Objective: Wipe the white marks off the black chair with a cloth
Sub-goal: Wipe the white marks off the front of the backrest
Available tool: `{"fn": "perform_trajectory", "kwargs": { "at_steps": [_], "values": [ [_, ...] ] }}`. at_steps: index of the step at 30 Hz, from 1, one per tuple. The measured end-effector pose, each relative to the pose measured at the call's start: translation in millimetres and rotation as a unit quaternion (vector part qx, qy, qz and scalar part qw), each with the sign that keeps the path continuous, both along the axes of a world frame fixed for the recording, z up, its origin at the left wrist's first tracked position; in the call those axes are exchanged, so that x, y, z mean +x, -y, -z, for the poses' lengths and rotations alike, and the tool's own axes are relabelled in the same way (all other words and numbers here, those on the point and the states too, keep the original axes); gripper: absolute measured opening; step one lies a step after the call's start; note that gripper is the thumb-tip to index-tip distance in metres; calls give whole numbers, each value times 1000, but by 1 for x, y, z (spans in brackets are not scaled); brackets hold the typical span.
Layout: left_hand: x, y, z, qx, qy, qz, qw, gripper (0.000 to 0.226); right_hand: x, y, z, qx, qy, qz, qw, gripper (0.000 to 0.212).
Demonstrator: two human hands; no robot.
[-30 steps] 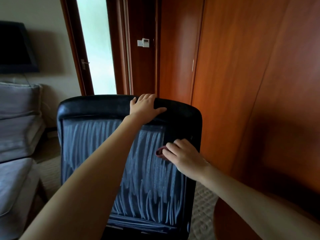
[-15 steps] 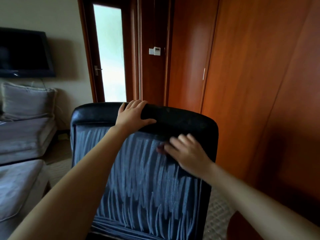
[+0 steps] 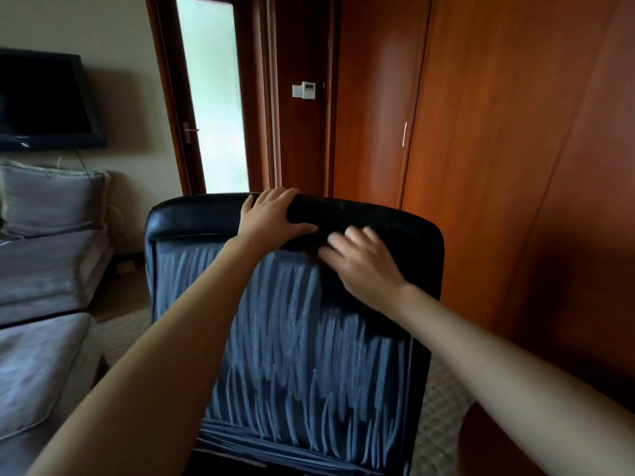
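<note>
**Q:** Across the middle of the frame, what do you see?

**A:** The back of a black chair (image 3: 395, 231), seen from behind. Its padded top rail runs from centre left to centre right. White marks (image 3: 302, 355) streak the panel below in long vertical strokes, down to the lower edge of the frame.

**Q:** Where is the left hand?

**A:** The left hand (image 3: 271, 218) is on the top rail, near its middle. Its fingers are curled over the far side and the thumb is stretched out to the right along the near face, so it grips the rail.

**Q:** And the right hand?

**A:** The right hand (image 3: 360, 266) is just right of the left one and touches the upper right of the panel under the rail. It is blurred. Its fingers lie fairly straight and flat against the chair, pressing rather than clutching.

**Q:** The cloth?

**A:** The cloth (image 3: 311, 254) is almost hidden under those fingers. Only a dim reddish smudge shows by the fingertips. The patch beneath the palm is plain black.

**Q:** Anything around the chair?

**A:** A grey sofa (image 3: 44, 269) sits at the left and a television (image 3: 44, 97) hangs at the upper left. A frosted glass door (image 3: 213, 97) is at the top centre, and wooden wall panels (image 3: 515, 132) fill the right.
</note>
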State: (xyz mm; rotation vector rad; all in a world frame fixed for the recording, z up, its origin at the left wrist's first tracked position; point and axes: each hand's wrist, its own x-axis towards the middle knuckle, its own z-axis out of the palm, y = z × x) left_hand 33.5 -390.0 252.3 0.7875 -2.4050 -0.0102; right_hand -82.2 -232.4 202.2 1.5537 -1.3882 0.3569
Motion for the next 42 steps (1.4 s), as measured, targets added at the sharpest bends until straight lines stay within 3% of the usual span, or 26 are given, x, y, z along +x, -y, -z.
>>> {"fn": "perform_trajectory", "kwargs": {
  "at_steps": [3, 4, 8, 10, 14, 16, 20, 24, 27, 31, 34, 38, 42],
  "values": [
    [1, 1, -5, 9, 9, 3, 1000, 69, 8, 19, 1, -82, 145, 31, 986, 25],
    [1, 2, -5, 11, 9, 3, 1000, 68, 17, 17, 13, -76, 151, 24, 985, 24],
    [1, 4, -2, 12, 3, 4, 1000, 66, 36, -9, 71, 68, -26, -54, 996, 27],
    [0, 4, -3, 10, 3, 3, 1000, 66, 27, -2, 54, 91, -61, -52, 993, 19],
    [-1, 6, -2, 7, -1, 0, 1000, 64, 19, 31, -2, -38, 56, 14, 998, 15],
    [-1, 6, -3, 9, 1, 0, 1000, 63, 25, 37, 1, -75, 103, 21, 992, 17],
    [5, 12, -11, 6, 56, 3, 998, 67, 42, 17, 51, 33, 12, -35, 999, 37],
    [38, 42, -13, 36, 62, -78, 994, 80, 27, 17, 46, 77, -85, -58, 992, 35],
    [54, 52, -8, 12, 56, -84, 995, 75, 30, 37, 15, 9, -41, -58, 997, 38],
    [58, 51, -6, -47, 24, -105, 993, 70, 36, 69, 0, -55, 48, -32, 997, 16],
    [67, 54, -6, -53, 20, -127, 990, 67, 48, 84, 2, -92, 116, -31, 988, 25],
    [80, 55, -6, -56, 19, -155, 986, 64, 63, 87, 13, -84, 101, -74, 989, 26],
    [101, 56, -9, -49, 20, -192, 980, 62, 78, 85, 41, 12, 9, -147, 989, 18]
  ]
}}
